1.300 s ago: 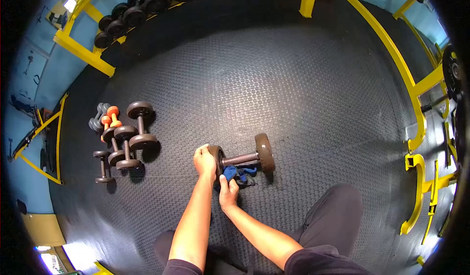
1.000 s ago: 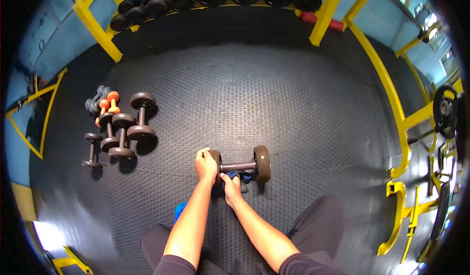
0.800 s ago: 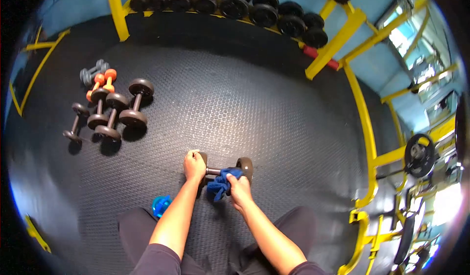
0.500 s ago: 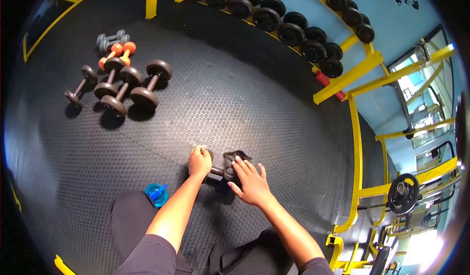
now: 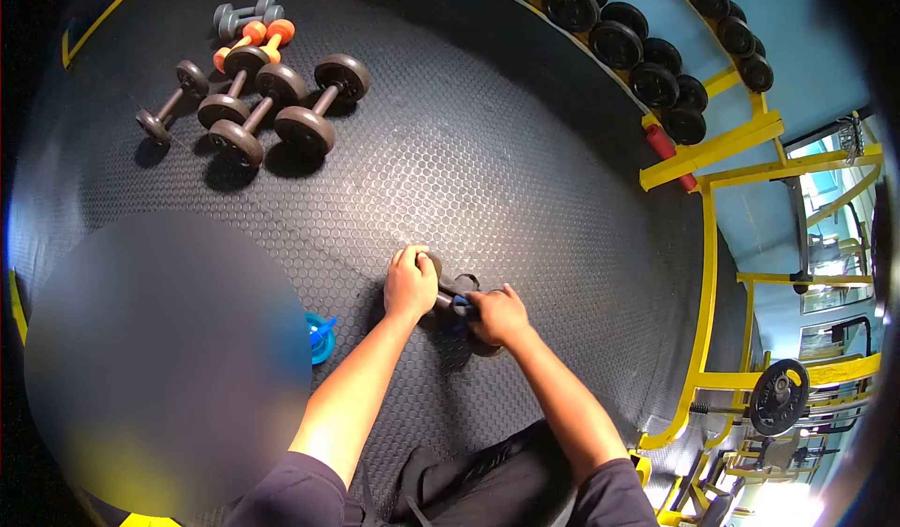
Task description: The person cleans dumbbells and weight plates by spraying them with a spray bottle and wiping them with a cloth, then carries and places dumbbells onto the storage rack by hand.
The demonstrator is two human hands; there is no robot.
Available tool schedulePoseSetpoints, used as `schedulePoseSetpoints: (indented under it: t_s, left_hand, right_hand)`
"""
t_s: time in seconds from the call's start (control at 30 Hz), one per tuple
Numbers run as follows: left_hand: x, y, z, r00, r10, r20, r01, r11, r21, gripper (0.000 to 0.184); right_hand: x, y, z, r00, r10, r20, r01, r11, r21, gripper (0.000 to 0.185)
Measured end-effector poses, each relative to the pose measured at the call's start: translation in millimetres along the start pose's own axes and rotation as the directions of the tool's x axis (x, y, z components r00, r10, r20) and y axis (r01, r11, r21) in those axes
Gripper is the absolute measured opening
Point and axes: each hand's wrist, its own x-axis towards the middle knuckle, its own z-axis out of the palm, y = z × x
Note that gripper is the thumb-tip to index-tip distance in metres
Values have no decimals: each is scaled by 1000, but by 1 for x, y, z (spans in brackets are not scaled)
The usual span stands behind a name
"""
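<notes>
A dark brown dumbbell [image 5: 444, 297] lies on the floor between my hands. My left hand [image 5: 411, 283] is closed around its left weight. Over the right end, my right hand [image 5: 500, 317] curls its fingers into a dark cloth [image 5: 466, 284] with a bluish patch. The right weight is partly hidden by that hand and the cloth. Just left of my left forearm stands a blue bottle [image 5: 322, 338], cut off in part by a round blurred area.
Several brown dumbbells [image 5: 305, 129], a pair of orange ones [image 5: 279, 32] and grey ones [image 5: 228, 23] lie at the upper left. A yellow rack [image 5: 712, 161] with dumbbells stands upper right. A barbell plate [image 5: 779, 397] is at the right.
My right hand has gone from lying spread on the cloth to fingers curled into it. My left hand stays at the left weight. The view has shifted, and a blurred disc covers the lower left.
</notes>
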Motion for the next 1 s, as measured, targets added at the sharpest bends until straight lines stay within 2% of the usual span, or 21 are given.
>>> schedulePoseSetpoints:
  t_s: [0.07, 0.13, 0.2, 0.23, 0.27, 0.3, 0.33, 0.37, 0.4, 0.47, 0.5, 0.53, 0.6, 0.63, 0.67, 0.73, 0.83, 0.93, 0.97, 1.0]
  left_hand:
    - [-1, -1, -1, 1000, 27, -12, -27, 1000, 0, 25]
    - [-1, 3, -3, 1000, 3, -17, -3, 1000, -10, 24]
    - [-3, 4, -2, 1000, -10, -16, 10, 1000, -18, 24]
    - [-2, 4, -1, 1000, -16, -3, 16, 1000, -7, 25]
    - [0, 4, -1, 1000, -22, 8, 21, 1000, 5, 25]
    - [0, 2, 0, 1000, -18, 4, 18, 1000, 2, 25]
    - [0, 1, -1, 1000, -25, 2, 25, 1000, 5, 25]
    - [0, 2, -1, 1000, -27, -2, 27, 1000, 4, 25]
    - [-1, 1, 0, 1000, -29, -2, 29, 1000, 1, 24]
    - [0, -3, 2, 1000, -9, 6, 9, 1000, 11, 24]
    - [1, -3, 2, 1000, -11, 1, 11, 1000, 15, 24]
    - [1, -2, 3, 1000, -16, -6, 16, 1000, 16, 24]
    - [4, 1, 4, 1000, -12, -18, 12, 1000, 21, 24]
    - [2, 3, 4, 998, -50, -24, 51, 998, 37, 23]
    - [4, 6, 3, 996, -78, -33, 80, 995, 60, 23]
    - [5, 10, 4, 995, -98, -35, 101, 993, 63, 23]
    - [9, 14, 6, 989, -142, -49, 144, 988, 55, 21]
    - [13, 10, 8, 988, -150, -17, 151, 985, 81, 23]
    - [14, 11, 8, 986, -163, -15, 164, 983, 84, 23]
    - [14, 12, 9, 985, -174, -9, 174, 981, 89, 23]
  right_hand:
    - [-9, 17, -15, 970, 55, -236, -4, 978, 211, 36]
    - [-19, 24, -53, 911, 69, -407, 28, 973, 227, 35]
    - [-13, 36, -61, 759, -238, -606, 297, 955, -3, 38]
    - [-15, 33, -65, 852, -306, -424, 287, 952, -109, 31]
    - [-10, 32, -54, 851, -309, -425, 291, 951, -109, 31]
    - [0, 30, -28, 934, -300, -192, 255, 940, -228, 31]
    - [15, 30, -1, 969, -244, 48, 245, 905, -347, 33]
    - [45, 31, 20, 960, -177, 215, 255, 872, -418, 42]
    - [47, 4, -10, 934, -5, 358, 159, 901, -403, 46]
    - [80, 8, -1, 890, 94, 446, 6, 976, -218, 49]
    - [73, -2, -26, 856, 118, 504, -18, 980, -199, 49]
    - [71, 1, -22, 855, 122, 504, -21, 979, -201, 49]
    - [52, 12, -6, 935, 2, 356, 83, 971, -225, 45]
    - [27, 13, 4, 976, -157, 149, 205, 894, -399, 38]
    - [15, 13, 8, 978, -179, 106, 207, 872, -443, 31]
    - [-18, -8, -9, 979, -182, 90, 203, 854, -480, 29]
    - [-43, -19, 8, 961, -276, 28, 237, 762, -602, 27]
    - [-44, -24, 43, 923, -383, 34, 266, 570, -777, 29]
    - [-40, -25, 54, 914, -401, 55, 286, 544, -789, 31]
    - [-39, -30, 60, 910, -414, 8, 232, 494, -838, 33]
